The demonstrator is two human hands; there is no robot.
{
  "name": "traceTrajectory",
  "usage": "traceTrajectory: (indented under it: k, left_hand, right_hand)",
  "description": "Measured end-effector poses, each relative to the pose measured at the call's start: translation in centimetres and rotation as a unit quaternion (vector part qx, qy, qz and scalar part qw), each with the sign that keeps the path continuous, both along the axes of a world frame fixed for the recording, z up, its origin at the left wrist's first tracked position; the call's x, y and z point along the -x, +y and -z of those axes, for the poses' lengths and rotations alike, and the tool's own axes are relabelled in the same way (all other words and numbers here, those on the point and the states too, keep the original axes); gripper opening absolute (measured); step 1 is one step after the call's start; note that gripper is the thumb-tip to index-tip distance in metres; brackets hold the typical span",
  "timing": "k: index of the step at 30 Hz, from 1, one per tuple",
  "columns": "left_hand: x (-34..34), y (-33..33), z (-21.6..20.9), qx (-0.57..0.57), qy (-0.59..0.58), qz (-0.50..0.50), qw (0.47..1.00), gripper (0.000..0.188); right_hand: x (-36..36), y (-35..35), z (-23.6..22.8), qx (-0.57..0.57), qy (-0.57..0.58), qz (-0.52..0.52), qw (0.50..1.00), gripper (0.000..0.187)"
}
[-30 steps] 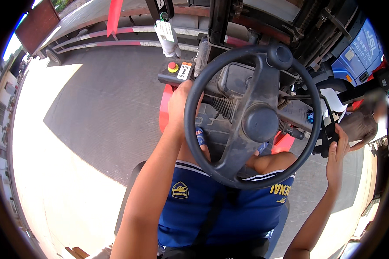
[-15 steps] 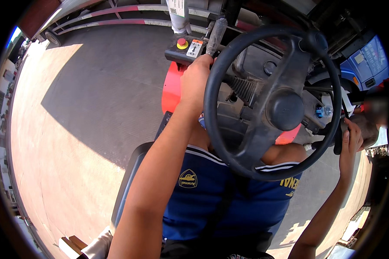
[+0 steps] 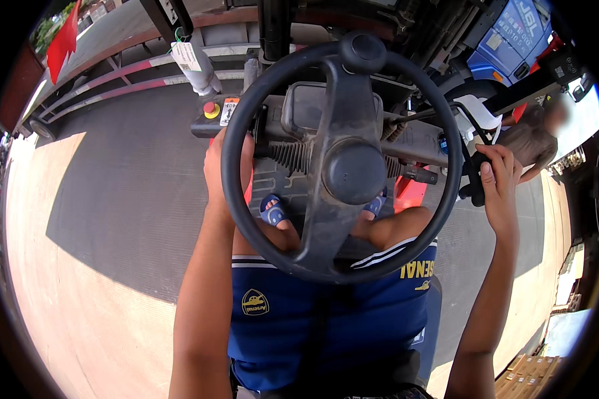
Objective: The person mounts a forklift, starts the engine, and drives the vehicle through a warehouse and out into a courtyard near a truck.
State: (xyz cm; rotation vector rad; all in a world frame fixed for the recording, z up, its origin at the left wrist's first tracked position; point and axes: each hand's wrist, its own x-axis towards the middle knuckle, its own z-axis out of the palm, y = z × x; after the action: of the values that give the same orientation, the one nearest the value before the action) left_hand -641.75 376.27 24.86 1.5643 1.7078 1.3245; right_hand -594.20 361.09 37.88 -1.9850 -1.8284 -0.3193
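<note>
A black steering wheel (image 3: 336, 263) with a round spinner knob (image 3: 364, 53) at its top stands in front of me. My left hand (image 3: 221, 166) is at the wheel's left side, partly behind the rim. Its fingers are hidden there, below a plastic-wrapped lever (image 3: 250, 72), so their hold does not show. To the right of the wheel, my right hand (image 3: 500, 179) curls round black control lever knobs (image 3: 474, 181), its thumb on the near side. Under the wheel, my feet in blue slippers (image 3: 273, 211) rest on the floor plate.
A red stop button (image 3: 210, 109) sits on the dashboard's left end. Ahead stands a flatbed trailer with a red and white side rail (image 3: 136, 66). A blue truck cab (image 3: 512, 41) is at the far right. Close by on the right stands a person (image 3: 529, 143).
The view has swung right, so the wheel and dashboard sit further left. My feet have come into sight. My right hand stays at the levers, and my left hand remains beside the wheel.
</note>
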Motion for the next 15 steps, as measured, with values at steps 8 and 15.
traceTrajectory:
  k: [8, 15]
  left_hand:
    - [0.2, 1.1, 1.5, -0.066, 0.014, 0.017, 0.998, 0.034]
    - [0.5, 1.0, 1.3, -0.088, 0.041, 0.024, 0.995, 0.031]
  right_hand:
    - [0.3, 0.2, -0.5, -0.037, 0.034, -0.01, 0.999, 0.043]
    - [0.5, 0.5, -0.9, -0.058, 0.048, -0.021, 0.997, 0.035]
